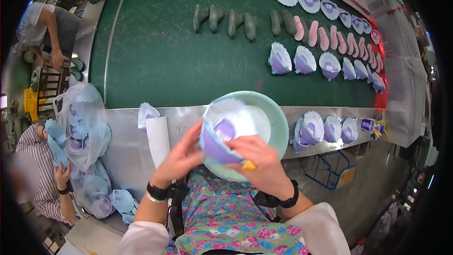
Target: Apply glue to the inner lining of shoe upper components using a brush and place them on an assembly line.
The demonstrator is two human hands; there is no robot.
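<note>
Over a pale green basin with a white inside, I hold a purple and white shoe upper with a frilly light-blue edge. My left hand grips its left side, fingers wrapped round the rim. My right hand is closed at its right side, and a yellow handle end pokes out below the fingers. The working end of that tool is hidden by the hand and the upper. Left of the basin, a white strip lies on the metal ledge beside another purple and white upper.
Several purple uppers stand on the ledge at right. On the green conveyor belt are rows of uppers, dark shoe lasts and pink insoles. Bagged blue uppers and a striped-shirted co-worker are at left.
</note>
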